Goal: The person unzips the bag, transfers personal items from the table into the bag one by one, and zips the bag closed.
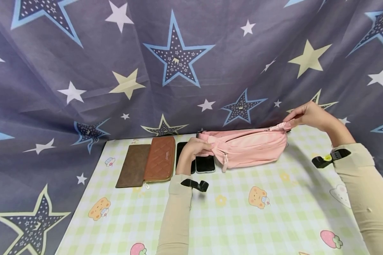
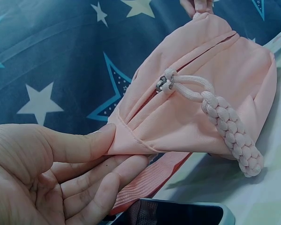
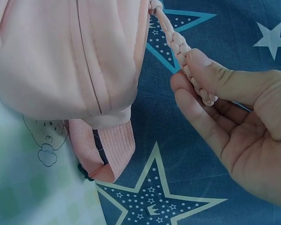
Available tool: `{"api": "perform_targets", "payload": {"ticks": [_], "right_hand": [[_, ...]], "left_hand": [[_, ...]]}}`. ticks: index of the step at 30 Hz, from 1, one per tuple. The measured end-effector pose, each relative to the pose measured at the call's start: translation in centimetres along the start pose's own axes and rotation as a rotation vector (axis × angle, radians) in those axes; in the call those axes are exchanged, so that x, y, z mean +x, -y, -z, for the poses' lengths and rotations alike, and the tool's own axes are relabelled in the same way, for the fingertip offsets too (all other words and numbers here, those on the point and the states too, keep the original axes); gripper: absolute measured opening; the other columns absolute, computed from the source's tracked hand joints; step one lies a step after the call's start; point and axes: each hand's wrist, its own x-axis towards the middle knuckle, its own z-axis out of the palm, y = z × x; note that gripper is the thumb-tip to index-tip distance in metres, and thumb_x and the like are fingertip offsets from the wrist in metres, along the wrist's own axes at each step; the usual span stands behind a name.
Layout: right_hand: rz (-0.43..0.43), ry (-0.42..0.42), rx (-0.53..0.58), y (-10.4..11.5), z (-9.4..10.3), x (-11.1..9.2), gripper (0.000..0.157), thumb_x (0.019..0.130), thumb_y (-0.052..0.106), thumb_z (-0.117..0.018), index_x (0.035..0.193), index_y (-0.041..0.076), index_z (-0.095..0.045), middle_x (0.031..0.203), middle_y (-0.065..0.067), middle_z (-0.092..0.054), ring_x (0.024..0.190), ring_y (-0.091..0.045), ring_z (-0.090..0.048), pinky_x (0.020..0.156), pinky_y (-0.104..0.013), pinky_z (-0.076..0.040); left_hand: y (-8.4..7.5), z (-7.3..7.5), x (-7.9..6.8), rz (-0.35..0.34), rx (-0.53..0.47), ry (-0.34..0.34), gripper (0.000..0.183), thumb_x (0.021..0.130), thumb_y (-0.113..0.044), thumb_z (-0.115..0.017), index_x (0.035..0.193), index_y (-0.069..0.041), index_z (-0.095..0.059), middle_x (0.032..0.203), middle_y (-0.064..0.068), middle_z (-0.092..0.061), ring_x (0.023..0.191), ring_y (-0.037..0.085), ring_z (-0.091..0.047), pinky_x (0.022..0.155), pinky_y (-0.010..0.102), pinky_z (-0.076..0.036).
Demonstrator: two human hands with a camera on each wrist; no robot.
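Note:
A pink waist bag (image 1: 253,148) with zippers lies at the back of the table. My left hand (image 1: 196,148) pinches its left end between thumb and fingers, as the left wrist view shows up close. A braided zipper pull (image 2: 232,129) hangs down the bag's front near that hand. At the other end my right hand (image 1: 309,115) pinches a second braided pull (image 3: 181,50) between thumb and forefinger. Below the bag's end in the right wrist view, a pink webbing strap (image 3: 124,152) loops down.
Left of the bag lie two phones, one with a light rim (image 1: 205,164) and a dark one (image 1: 181,147) partly behind my left hand. Farther left are a quilted brown wallet (image 1: 159,159) and a flat dark-brown wallet-like piece (image 1: 133,165). A star-patterned curtain (image 1: 191,102) hangs behind the checked tablecloth (image 1: 229,226).

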Motion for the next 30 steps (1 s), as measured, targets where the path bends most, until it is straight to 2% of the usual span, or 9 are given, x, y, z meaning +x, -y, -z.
{"api": "perform_targets", "payload": {"ticks": [8, 13, 22, 26, 30], "right_hand": [[-0.008, -0.004, 0.003, 0.06, -0.03, 0.16, 0.024, 0.085, 0.007, -0.082, 0.105, -0.005, -0.078, 0.092, -0.006, -0.079, 0.077, -0.003, -0.069, 0.071, -0.02, -0.057], [-0.002, -0.01, -0.021, 0.22, -0.11, 0.07, 0.024, 0.084, 0.008, -0.084, 0.104, -0.004, -0.078, 0.092, -0.007, -0.079, 0.076, -0.003, -0.068, 0.07, -0.021, -0.056], [0.013, -0.013, -0.038, 0.47, -0.23, 0.03, 0.02, 0.085, 0.006, -0.082, 0.102, -0.004, -0.079, 0.097, -0.009, -0.079, 0.079, 0.001, -0.067, 0.07, -0.018, -0.055], [0.001, -0.014, -0.039, 0.33, -0.22, -0.02, 0.019, 0.086, 0.006, -0.082, 0.102, -0.003, -0.079, 0.102, -0.009, -0.079, 0.082, 0.004, -0.066, 0.071, -0.017, -0.054], [-0.001, -0.025, -0.038, 0.06, -0.08, -0.22, 0.019, 0.086, 0.005, -0.081, 0.102, -0.003, -0.079, 0.099, -0.009, -0.079, 0.08, 0.002, -0.066, 0.071, -0.018, -0.054]], "left_hand": [[-0.25, 0.06, 0.0, 0.001, -0.003, -0.006, 0.015, 0.091, -0.005, -0.075, 0.077, -0.008, -0.07, 0.061, 0.0, -0.071, 0.056, 0.008, -0.071, 0.056, 0.017, -0.057], [-0.18, 0.02, -0.13, 0.001, -0.005, -0.006, 0.01, 0.092, -0.005, -0.074, 0.082, -0.006, -0.071, 0.062, 0.0, -0.071, 0.057, 0.009, -0.071, 0.056, 0.017, -0.056], [0.16, 0.14, 0.0, -0.005, 0.025, -0.001, 0.007, 0.092, -0.008, -0.075, 0.086, -0.006, -0.073, 0.063, -0.002, -0.071, 0.059, 0.008, -0.071, 0.064, 0.021, -0.06], [0.1, 0.07, 0.13, -0.008, 0.009, -0.004, 0.008, 0.092, -0.007, -0.075, 0.085, -0.006, -0.072, 0.062, -0.002, -0.071, 0.058, 0.008, -0.071, 0.061, 0.019, -0.059], [0.11, -0.04, 0.2, -0.009, -0.005, -0.002, 0.009, 0.092, -0.006, -0.075, 0.084, -0.006, -0.071, 0.061, -0.001, -0.071, 0.057, 0.009, -0.071, 0.057, 0.018, -0.057]]}}
